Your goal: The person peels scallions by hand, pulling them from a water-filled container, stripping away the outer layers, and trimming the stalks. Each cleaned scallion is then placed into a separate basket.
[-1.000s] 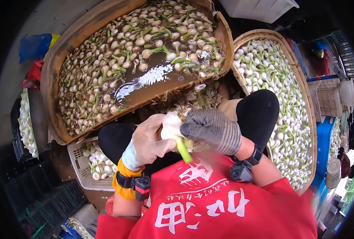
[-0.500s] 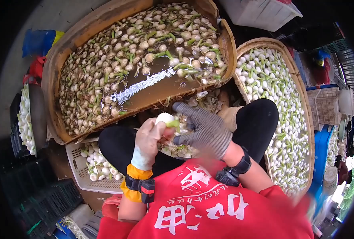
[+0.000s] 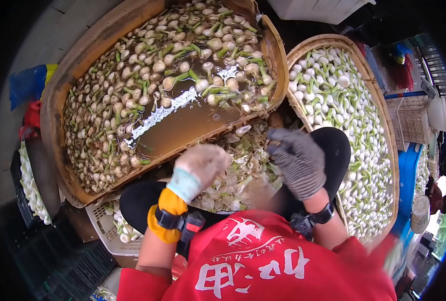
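My left hand (image 3: 203, 163), in a pale glove with an orange cuff, is over the near rim of the wooden tub, its fingers curled in and blurred; whatever they hold, if anything, is hidden. My right hand (image 3: 299, 163) wears a grey striped glove and hovers by my right knee, fingers half bent and apart, with nothing visible between them. Between and below the hands lies a heap of peeled skins and leaf scraps (image 3: 243, 178). The tub (image 3: 279, 65) holds brownish water and many unpeeled, garlic-like bulbs (image 3: 167, 83) with green stems.
On the right stands a wide woven basket (image 3: 389, 150) full of clean white bulbs (image 3: 363, 145); one bulb (image 3: 343, 81) there looks larger. A white plastic crate (image 3: 100, 220) with bulbs is beside my left leg. Dark crates (image 3: 77, 266) sit lower left, and a white bin (image 3: 328, 10) stands behind.
My hands have moved apart. The white bulb that was in my left hand no longer shows there, and a larger-looking white bulb appears over the right basket. The view has shifted slightly.
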`<state>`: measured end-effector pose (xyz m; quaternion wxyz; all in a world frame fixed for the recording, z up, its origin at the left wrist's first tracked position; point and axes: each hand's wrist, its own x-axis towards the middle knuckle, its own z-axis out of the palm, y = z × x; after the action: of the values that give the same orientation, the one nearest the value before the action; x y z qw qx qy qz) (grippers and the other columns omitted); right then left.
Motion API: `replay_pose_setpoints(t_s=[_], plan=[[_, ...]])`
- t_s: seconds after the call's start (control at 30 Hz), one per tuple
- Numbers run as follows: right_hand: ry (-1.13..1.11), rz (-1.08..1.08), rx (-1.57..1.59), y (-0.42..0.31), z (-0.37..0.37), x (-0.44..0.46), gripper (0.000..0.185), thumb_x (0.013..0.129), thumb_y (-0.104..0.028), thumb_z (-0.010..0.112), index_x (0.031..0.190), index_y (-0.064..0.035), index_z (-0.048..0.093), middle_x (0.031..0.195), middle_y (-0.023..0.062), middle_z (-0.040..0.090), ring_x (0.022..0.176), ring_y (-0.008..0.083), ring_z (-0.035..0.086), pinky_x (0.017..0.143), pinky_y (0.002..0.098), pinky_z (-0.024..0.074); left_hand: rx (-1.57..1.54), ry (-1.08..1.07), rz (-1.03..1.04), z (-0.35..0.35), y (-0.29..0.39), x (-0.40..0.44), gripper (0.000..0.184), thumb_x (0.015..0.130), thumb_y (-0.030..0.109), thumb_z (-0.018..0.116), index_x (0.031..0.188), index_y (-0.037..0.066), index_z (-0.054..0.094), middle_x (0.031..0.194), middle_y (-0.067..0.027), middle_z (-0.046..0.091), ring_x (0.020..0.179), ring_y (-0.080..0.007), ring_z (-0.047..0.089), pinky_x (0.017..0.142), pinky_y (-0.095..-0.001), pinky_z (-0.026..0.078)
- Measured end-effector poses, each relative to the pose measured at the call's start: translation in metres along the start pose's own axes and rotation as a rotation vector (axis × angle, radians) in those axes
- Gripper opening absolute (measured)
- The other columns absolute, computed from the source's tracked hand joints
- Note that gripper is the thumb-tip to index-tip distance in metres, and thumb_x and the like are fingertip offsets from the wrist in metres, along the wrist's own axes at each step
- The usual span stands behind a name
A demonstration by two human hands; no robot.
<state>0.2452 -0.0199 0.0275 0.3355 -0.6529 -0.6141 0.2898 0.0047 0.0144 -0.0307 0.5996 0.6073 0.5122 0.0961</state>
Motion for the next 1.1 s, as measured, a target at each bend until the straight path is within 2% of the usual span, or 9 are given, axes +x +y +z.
replay_pose_setpoints(t_s=[0.13,0.33,0.43,0.5,0.57,0.67,0.7,0.83,1.1], plan=[[-0.242,-0.011,0.21,0.024,0.055,-0.02,0.024,0.085,-0.016,0.07,0.108,-0.0118,0.069,0.089,0.0088,0.067,0.078,0.0256,0.066,0.069,0.0343,0.0534,0.549,0.458,0.422,-0.049,-0.009,0.085,0.02,0.089,0.022,0.059,0.096,0.006,0.067,0.096,-0.0145,0.066,0.092,-0.0316,0.062,0.085,-0.0385,0.049],[-0.511,-0.076,0.003,0.028,0.056,-0.022,0.024,0.089,-0.026,0.064,0.108,-0.0125,0.071,0.099,0.0091,0.068,0.086,0.0279,0.066,0.076,0.0373,0.0533,0.748,-0.016,-0.318,-0.055,-0.026,0.215,0.066,0.075,0.036,0.072,0.132,0.008,0.053,0.122,-0.0183,0.063,0.111,-0.0332,0.061,0.092,-0.039,0.049],[-0.393,-0.13,0.011,0.041,0.051,-0.022,0.023,0.088,-0.024,0.064,0.106,-0.0123,0.071,0.1,0.0058,0.068,0.088,0.0258,0.065,0.077,0.0362,0.0528,0.803,0.007,-0.269,-0.042,-0.073,0.24,0.071,0.074,0.036,0.074,0.134,0.006,0.052,0.127,-0.0194,0.061,0.114,-0.0328,0.06,0.093,-0.0388,0.049],[-0.358,-0.229,-0.009,0.052,0.045,-0.02,0.023,0.085,-0.022,0.065,0.105,-0.0124,0.071,0.1,0.0043,0.069,0.088,0.0244,0.065,0.076,0.0358,0.0529,0.528,-0.058,-0.186,-0.045,-0.099,0.245,0.062,0.074,0.031,0.074,0.127,0.003,0.056,0.117,-0.0173,0.065,0.102,-0.0287,0.065,0.084,-0.0372,0.052],[-0.347,-0.355,-0.03,0.056,0.036,-0.017,0.025,0.079,-0.015,0.066,0.102,-0.0128,0.072,0.098,0.0015,0.069,0.087,0.0206,0.064,0.074,0.0341,0.0531,-0.344,-0.245,-0.126,-0.047,-0.081,0.201,0.026,0.089,0.025,0.061,0.104,0.004,0.062,0.086,-0.0031,0.065,0.061,-0.0087,0.05,0.054,-0.0219,0.045],[-0.236,-0.499,-0.231,0.057,0.036,-0.011,0.022,0.079,-0.012,0.069,0.101,-0.0113,0.072,0.095,0.0037,0.069,0.086,0.0221,0.064,0.073,0.034,0.053,-0.833,-0.002,-0.056,-0.033,-0.011,0.115,0.05,0.102,0.05,0.036,0.105,0.006,0.059,0.096,-0.0064,0.067,0.076,-0.0118,0.061,0.059,-0.023,0.047],[-0.165,-0.109,0.125,0.036,0.037,-0.007,0.021,0.079,-0.012,0.072,0.101,-0.0095,0.072,0.093,0.0062,0.069,0.084,0.0241,0.064,0.072,0.0336,0.0529,-1.05,-0.043,-0.067,-0.031,0.001,0.089,0.054,0.102,0.05,0.036,0.109,0.001,0.057,0.098,-0.0109,0.065,0.071,-0.0164,0.058,0.059,-0.0252,0.046],[0.035,-0.309,0.014,0.005,0.043,0.009,0.023,0.079,-0.016,0.074,0.101,-0.0083,0.072,0.095,0.0079,0.069,0.085,0.026,0.065,0.074,0.0343,0.0533,-1.209,0.105,0.012,0.0,0.038,0.003,0.051,0.102,0.05,0.038,0.113,0.003,0.056,0.095,-0.0101,0.061,0.075,-0.0164,0.056,0.063,-0.0261,0.044],[-0.088,-0.463,-0.138,-0.025,0.038,-0.009,0.025,0.081,-0.025,0.067,0.104,-0.0135,0.071,0.085,0.0074,0.065,0.081,0.0275,0.062,0.072,0.0383,0.0506,-1.305,0.235,0.075,0.043,0.043,-0.061,0.037,0.103,0.037,0.042,0.118,0.006,0.053,0.089,-0.0018,0.05,0.085,-0.0171,0.054,0.073,-0.0324,0.046]])
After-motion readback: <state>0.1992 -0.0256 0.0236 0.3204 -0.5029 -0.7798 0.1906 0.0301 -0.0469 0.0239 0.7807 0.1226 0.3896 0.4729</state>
